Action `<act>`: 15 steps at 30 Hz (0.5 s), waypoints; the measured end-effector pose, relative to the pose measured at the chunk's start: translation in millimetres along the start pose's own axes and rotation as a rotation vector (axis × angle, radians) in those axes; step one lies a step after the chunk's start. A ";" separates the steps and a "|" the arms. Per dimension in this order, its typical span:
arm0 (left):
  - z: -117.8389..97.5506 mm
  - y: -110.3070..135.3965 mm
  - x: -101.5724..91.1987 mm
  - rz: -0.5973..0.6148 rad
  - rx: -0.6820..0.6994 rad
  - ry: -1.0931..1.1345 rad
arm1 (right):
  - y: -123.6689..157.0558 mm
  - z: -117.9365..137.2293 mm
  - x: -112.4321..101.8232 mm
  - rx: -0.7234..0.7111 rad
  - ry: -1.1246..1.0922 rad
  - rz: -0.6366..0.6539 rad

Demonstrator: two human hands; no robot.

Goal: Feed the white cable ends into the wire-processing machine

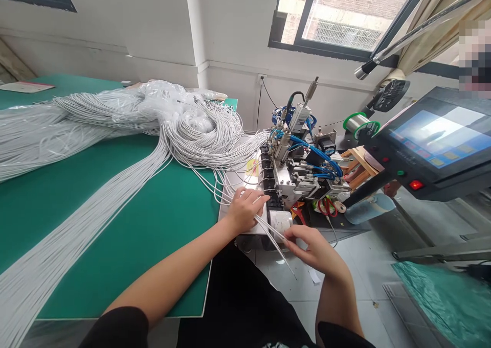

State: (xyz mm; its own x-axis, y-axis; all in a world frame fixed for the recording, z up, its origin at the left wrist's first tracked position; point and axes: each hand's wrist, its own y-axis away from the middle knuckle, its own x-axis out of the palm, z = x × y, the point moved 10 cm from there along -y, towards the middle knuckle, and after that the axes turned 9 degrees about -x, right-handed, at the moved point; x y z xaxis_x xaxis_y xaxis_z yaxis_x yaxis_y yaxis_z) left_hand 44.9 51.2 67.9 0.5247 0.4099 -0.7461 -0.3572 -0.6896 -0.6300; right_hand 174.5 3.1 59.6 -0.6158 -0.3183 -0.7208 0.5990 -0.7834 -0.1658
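Just off the right edge of the green-topped desk (134, 235), a few thin white cords (270, 229) run slantwise between the person's two hands. They are slim, stiff-looking and pale grey-white, lying close together, and their loose ends poke out past the lower hand. The left hand (245, 207) rests on the white plate at the front of a small metal machine with blue hoses (297, 177), its grip closed down on the cords there. The right hand (310, 246), just beside and lower, has its grip narrowed to a pinch of thumb and fingers around the same cords. Behind the left hand, a great loose bundle of white cords (115, 113) sprawls over the desk, partly wrapped in clear plastic, with long strands trailing toward the near edge. Red- and green-handled scissors (326, 206) lie beside the machine. To the right stands a tilted dark touch-screen panel (437, 138), over a pale tiled floor (383, 266). A dark-framed window (337, 16) in the white wall faces a brick building.
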 end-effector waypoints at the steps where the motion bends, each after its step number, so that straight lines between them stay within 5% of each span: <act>1: -3.2 1.3 1.1 -0.001 0.043 0.001 | 2.0 -2.7 -7.4 0.005 0.024 -0.044; 9: -38.1 15.2 3.5 0.034 0.401 0.048 | 32.3 -31.9 -66.3 0.168 -0.021 -0.511; 15: -43.9 18.4 -8.3 -0.050 0.455 0.072 | 46.9 -60.8 -63.8 0.259 -0.284 -0.828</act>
State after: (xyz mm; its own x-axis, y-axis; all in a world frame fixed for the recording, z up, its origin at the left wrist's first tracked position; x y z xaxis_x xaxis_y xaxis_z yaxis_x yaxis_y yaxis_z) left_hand 67.8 8.9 72.0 0.5963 0.3826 -0.7058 -0.6247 -0.3311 -0.7072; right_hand 272.9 19.2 56.8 -0.9212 0.3062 -0.2403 -0.2027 -0.9044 -0.3755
